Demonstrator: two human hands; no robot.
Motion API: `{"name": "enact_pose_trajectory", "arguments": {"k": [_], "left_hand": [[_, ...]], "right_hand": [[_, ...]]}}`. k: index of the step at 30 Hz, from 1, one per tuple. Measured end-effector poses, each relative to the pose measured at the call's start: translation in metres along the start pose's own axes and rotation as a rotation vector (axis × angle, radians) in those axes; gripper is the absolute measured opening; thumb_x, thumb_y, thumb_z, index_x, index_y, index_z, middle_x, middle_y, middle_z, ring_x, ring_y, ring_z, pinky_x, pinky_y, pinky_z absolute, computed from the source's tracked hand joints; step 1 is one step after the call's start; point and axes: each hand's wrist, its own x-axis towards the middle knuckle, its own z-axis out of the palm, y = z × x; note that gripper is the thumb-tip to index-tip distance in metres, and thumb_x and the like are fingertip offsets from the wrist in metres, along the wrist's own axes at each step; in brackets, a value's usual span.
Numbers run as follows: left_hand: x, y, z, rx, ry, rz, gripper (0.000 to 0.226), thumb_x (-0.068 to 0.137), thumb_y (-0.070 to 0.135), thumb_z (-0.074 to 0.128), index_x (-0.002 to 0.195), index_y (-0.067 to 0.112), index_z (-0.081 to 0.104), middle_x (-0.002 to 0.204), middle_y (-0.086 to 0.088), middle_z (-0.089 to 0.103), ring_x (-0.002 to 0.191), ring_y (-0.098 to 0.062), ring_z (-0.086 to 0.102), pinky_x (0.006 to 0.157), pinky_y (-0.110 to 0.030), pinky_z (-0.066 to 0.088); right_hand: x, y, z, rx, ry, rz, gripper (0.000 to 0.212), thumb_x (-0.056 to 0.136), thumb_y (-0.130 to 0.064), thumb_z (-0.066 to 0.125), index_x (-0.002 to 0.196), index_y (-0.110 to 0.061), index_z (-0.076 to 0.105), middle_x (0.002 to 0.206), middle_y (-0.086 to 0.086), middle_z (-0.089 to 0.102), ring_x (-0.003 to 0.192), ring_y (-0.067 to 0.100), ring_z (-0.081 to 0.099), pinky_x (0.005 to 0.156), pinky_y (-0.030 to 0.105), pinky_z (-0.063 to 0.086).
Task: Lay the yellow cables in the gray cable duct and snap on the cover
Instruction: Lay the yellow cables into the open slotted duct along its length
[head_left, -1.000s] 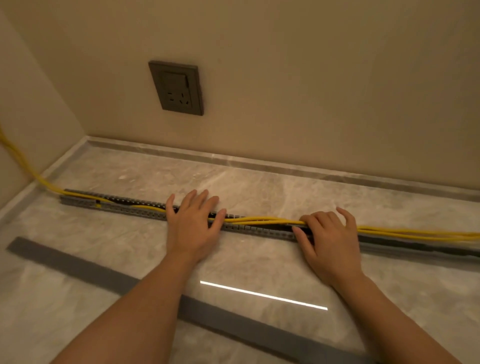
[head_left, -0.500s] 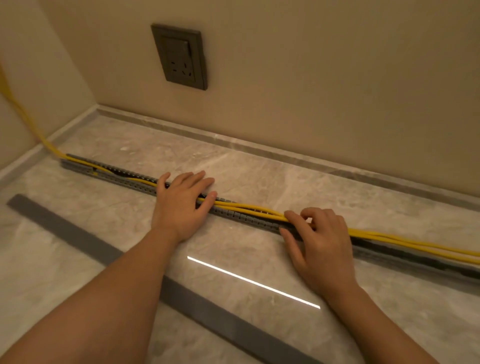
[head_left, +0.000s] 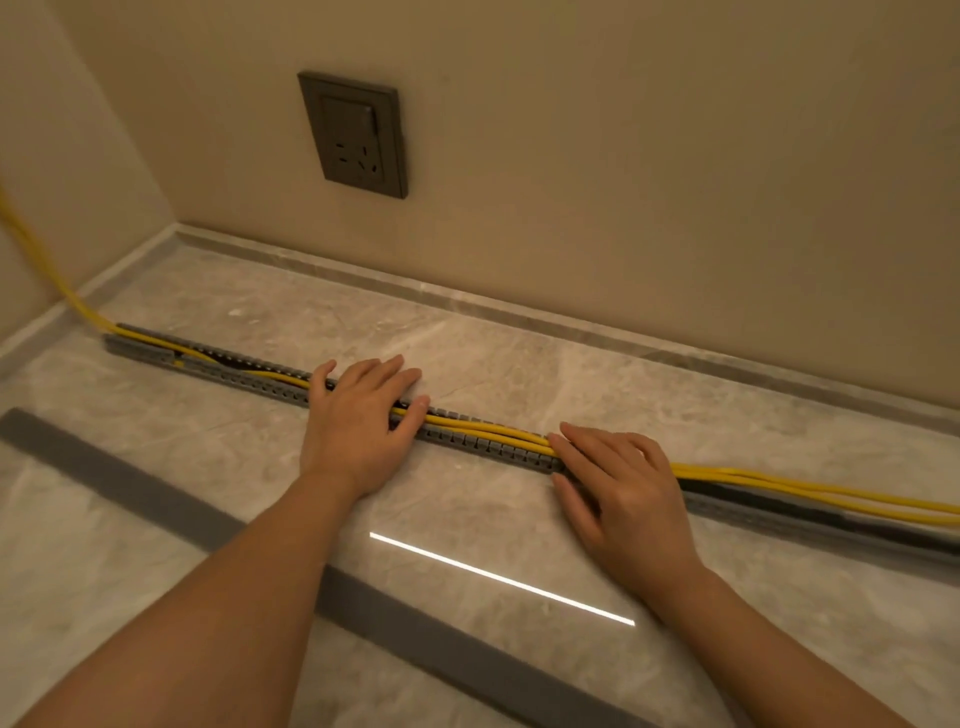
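A long gray slotted cable duct (head_left: 483, 447) lies on the marble floor, running from far left to the right edge. Yellow cables (head_left: 483, 427) come down the left wall, sit inside the duct at the left and middle, and rise out of it past my right hand. My left hand (head_left: 358, 421) lies flat with straight fingers across the duct, pressing the cables down. My right hand (head_left: 623, 488) rests on the duct further right, fingers extended on the cables. The gray cover strip (head_left: 156, 506) lies loose on the floor nearer to me, partly hidden under my left forearm.
A beige wall with a dark socket plate (head_left: 356, 135) stands behind the duct, and a stone skirting (head_left: 519, 306) runs along its foot. A second wall closes the left side. A bright light strip reflection (head_left: 498, 577) shows on the glossy floor.
Both hands stay on the duct; my right hand's curled fingers have straightened out flat over the cables. The camera view has shifted.
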Motion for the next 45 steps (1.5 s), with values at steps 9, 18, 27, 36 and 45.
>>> {"name": "enact_pose_trajectory", "arguments": {"k": [9, 18, 27, 36, 45], "left_hand": [[-0.011, 0.009, -0.002, -0.074, 0.114, 0.143, 0.049, 0.093, 0.038, 0.030, 0.130, 0.017, 0.054, 0.142, -0.005, 0.048, 0.132, -0.021, 0.042, 0.112, -0.047, 0.017], [-0.027, 0.121, 0.014, -0.177, -0.044, 0.264, 0.051, 0.099, 0.031, 0.026, 0.148, 0.018, 0.020, 0.158, 0.001, 0.010, 0.146, -0.012, 0.003, 0.117, -0.040, -0.002], [-0.031, 0.142, 0.028, -0.091, 0.006, 0.120, 0.052, 0.097, 0.043, 0.021, 0.143, 0.023, 0.034, 0.152, 0.002, 0.031, 0.143, -0.016, 0.018, 0.117, -0.043, 0.003], [-0.030, 0.145, 0.028, -0.052, 0.005, 0.084, 0.054, 0.093, 0.045, 0.020, 0.134, 0.025, 0.050, 0.144, 0.004, 0.045, 0.137, -0.015, 0.033, 0.115, -0.041, 0.011], [-0.030, 0.149, 0.027, 0.003, 0.008, 0.045, 0.056, 0.090, 0.045, 0.020, 0.132, 0.027, 0.052, 0.142, 0.007, 0.048, 0.133, -0.013, 0.038, 0.112, -0.038, 0.017]], "right_hand": [[-0.006, -0.009, -0.010, -0.145, -0.330, 0.076, 0.054, 0.092, -0.042, 0.034, 0.138, -0.016, 0.047, 0.140, 0.000, 0.050, 0.132, 0.016, 0.044, 0.109, 0.037, 0.025], [-0.003, -0.008, -0.013, -0.010, -0.479, 0.110, 0.077, 0.090, -0.042, 0.046, 0.150, -0.012, 0.007, 0.158, 0.001, 0.004, 0.144, 0.008, -0.002, 0.115, 0.025, -0.011], [-0.017, 0.010, -0.039, 0.284, -0.272, 0.286, 0.052, 0.090, -0.019, 0.056, 0.140, -0.017, 0.041, 0.152, -0.005, 0.029, 0.136, 0.003, 0.028, 0.108, 0.010, 0.016], [-0.063, 0.072, -0.082, -0.141, -0.128, 0.389, 0.037, 0.087, -0.033, 0.055, 0.113, -0.009, 0.066, 0.109, 0.005, 0.069, 0.101, 0.025, 0.064, 0.100, 0.045, 0.041], [-0.077, 0.094, -0.075, -0.233, 0.011, 0.377, 0.039, 0.085, -0.042, 0.044, 0.099, -0.015, 0.068, 0.090, 0.004, 0.062, 0.084, 0.025, 0.056, 0.081, 0.038, 0.038]]}}
